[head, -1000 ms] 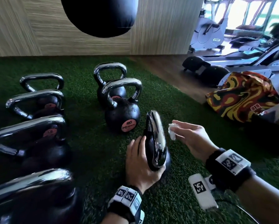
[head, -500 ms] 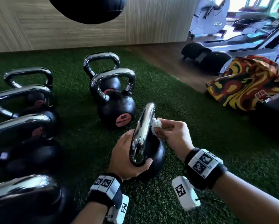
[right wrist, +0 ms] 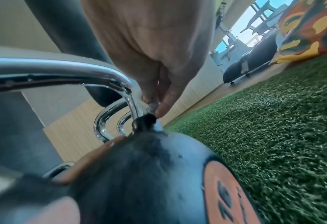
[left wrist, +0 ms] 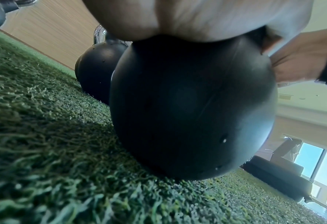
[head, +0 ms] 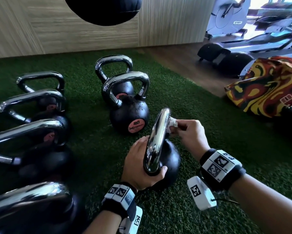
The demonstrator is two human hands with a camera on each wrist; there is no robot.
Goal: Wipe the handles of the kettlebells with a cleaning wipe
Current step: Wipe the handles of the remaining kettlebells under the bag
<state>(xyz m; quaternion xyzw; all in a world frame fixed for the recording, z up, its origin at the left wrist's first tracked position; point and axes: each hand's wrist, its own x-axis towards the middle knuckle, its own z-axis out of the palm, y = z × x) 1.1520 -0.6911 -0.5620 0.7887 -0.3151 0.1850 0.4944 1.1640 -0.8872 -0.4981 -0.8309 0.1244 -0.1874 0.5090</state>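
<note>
Green artificial turf (head: 94, 149) covers the gym floor I'm looking down on, with a wood-panel wall (head: 40, 27) behind. Nearest kettlebell (head: 168, 159) sits on the turf right in front of me, between both hands, black body, chrome handle (head: 157, 139) seen edge-on from the head view. My left hand (head: 140, 168) grips the near lower end of that handle, fingers curled round behind it, thumb wrapped across the front at the base. My right hand (head: 189, 132) pinches a small white cleaning wipe (head: 173, 123) between thumb and fingertips, pressing it against the right side of the handle near the top bend. Right wrist view shows the fingertips (right wrist: 162, 109) together, low on the handle's leg just above where it joins the body; wipe barely visible there. Left wrist view is mostly the black body (left wrist: 193, 106) sitting on turf, palm (left wrist: 197, 18) above it.

Just beyond, a kettlebell marked 20 (head: 130, 114) on an orange label stands upright, another kettlebell (head: 114, 73) directly behind it. Row of bigger kettlebells (head: 33, 105) lines the left side, well apart from mine. Black punching bag (head: 103, 9) hangs at top. Patterned red-yellow bag (head: 263, 88) at right, exercise machines (head: 229, 19) behind it on wooden floor.
</note>
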